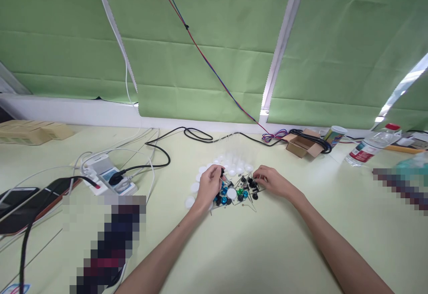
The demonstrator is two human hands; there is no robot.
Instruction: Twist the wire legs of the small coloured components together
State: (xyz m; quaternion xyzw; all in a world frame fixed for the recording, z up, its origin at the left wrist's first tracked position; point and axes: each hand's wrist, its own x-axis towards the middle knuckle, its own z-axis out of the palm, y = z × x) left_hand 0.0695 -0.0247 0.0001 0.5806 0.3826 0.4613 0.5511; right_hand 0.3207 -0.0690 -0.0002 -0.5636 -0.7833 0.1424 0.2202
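My left hand (209,186) is closed in a pinch, with a small black part (222,172) at its fingertips. My right hand (271,181) has thumb and fingers drawn together at the right side of the pile; whatever they hold is too small to tell. Between the hands lie black caps (255,196), blue caps (224,200), green caps (240,192) and thin metal rods (256,207). One white disc (231,193) rests on top of them. More white round caps (189,202) curve around the left and back of the pile, partly behind my left hand.
At the left are a power strip (125,188) with cables and a phone (18,193). Behind the pile runs a black cable (167,153). A small open cardboard box (302,144), a can (335,136) and a water bottle (369,147) are at the back right.
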